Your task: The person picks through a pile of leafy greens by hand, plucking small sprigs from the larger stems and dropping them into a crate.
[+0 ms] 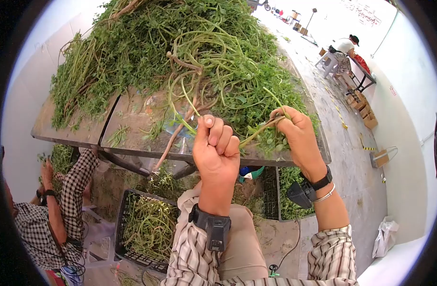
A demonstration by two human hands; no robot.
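My left hand (pixel 217 143) is closed in front of the table edge, palm side up. Thin green stems (pixel 189 101) come out past its thumb and fingertips. To its right, my right hand (pixel 298 135) pinches a leafy green stem (pixel 272 97) together with a brownish stalk (pixel 262 127). That stalk stretches across toward my left hand; its far end is hidden behind the fingers. Green leaves hang just below my right fingers. Beyond both hands rises a large heap of leafy greens (pixel 156 52) with long tangled stems and a woody branch (pixel 182 63).
The heap lies on a brown table (pixel 132 117). Below, a black crate (pixel 120 229) holds cut stems, and another crate (pixel 278 193) holds greens. A person in checked clothes (pixel 30 229) sits at left; another person (pixel 343 47) sits at a far table. Cardboard boxes (pixel 364 109) line the wall.
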